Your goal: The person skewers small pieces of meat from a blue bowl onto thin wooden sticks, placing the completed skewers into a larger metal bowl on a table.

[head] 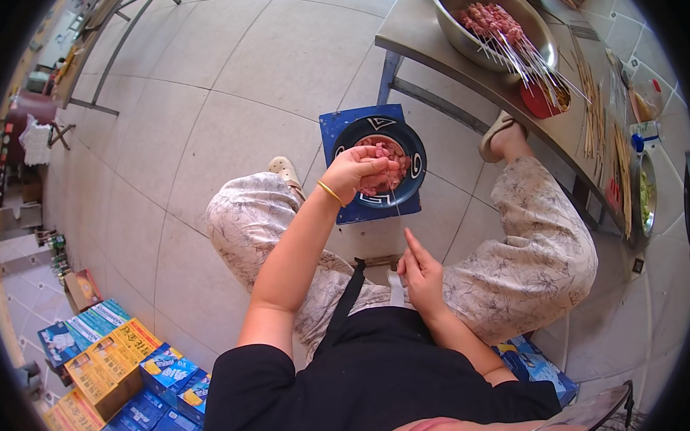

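Observation:
My left hand [354, 170], with a gold bangle at its wrist, pinches a small piece of raw meat [382, 151] above a dark blue plate. The plate [415, 137] has white patterns on its rim and holds raw meat pieces [402, 165]. It rests on a blue box-like stand [345, 216] between my feet. Closer to my body, my right hand [424, 274] grips the near end of a thin metal skewer [396, 204]. The skewer runs up towards my left hand; its far tip is hidden by the fingers and meat.
At right, a metal table [409, 25] bears a steel basin [447, 35] of meat skewers [495, 24], a red container [533, 100], loose wooden sticks [591, 103] and a bowl of green food [644, 199]. Stacked cartons [111, 358] stand at lower left. My knees flank the stand.

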`<state>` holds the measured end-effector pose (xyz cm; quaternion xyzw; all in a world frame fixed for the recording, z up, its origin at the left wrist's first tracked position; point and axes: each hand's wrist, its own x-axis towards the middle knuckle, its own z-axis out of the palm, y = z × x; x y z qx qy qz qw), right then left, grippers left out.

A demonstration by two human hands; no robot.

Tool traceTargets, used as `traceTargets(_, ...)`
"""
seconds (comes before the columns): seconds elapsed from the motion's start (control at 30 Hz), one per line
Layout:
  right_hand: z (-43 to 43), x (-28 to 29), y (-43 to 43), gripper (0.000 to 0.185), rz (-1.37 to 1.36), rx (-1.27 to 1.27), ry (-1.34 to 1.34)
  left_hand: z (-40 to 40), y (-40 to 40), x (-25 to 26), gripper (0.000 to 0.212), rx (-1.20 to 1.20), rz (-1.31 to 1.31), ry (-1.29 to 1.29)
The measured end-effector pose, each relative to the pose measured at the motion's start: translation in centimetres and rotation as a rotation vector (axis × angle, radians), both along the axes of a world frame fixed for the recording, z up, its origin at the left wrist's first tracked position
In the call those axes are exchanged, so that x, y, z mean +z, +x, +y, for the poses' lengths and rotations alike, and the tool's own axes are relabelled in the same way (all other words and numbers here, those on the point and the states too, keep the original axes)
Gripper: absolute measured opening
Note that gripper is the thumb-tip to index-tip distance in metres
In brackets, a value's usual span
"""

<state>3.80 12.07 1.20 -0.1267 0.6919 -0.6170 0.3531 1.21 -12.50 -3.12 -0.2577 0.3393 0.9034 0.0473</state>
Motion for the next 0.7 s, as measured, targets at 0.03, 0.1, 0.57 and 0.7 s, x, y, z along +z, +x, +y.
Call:
traceTargets(0.03,-0.1,0.0,0.0,0.040,0.003,-0.004,0.003,0.1,0.0,0.0,0.018,-0.001,0.000,0.001)
traceTargets(0.1,-0.1,0.0,-0.1,0.040,-0.025,-0.019,0.009,0.2,0.0,0.3,0.019,-0.014,0.024,-0.006)
traceTargets(0.57,0.1,0.6,-0.5,0.041,0.026,0.020,0.117,-0.1,0.0,0.0,0.020,0.068,-0.079,-0.138)
traceTargets(0.7,0.1,0.4,-0.5,0.042,0.091,0.041,0.117,-0.2,0.2,0.0,0.021,-0.005,-0.056,-0.125)
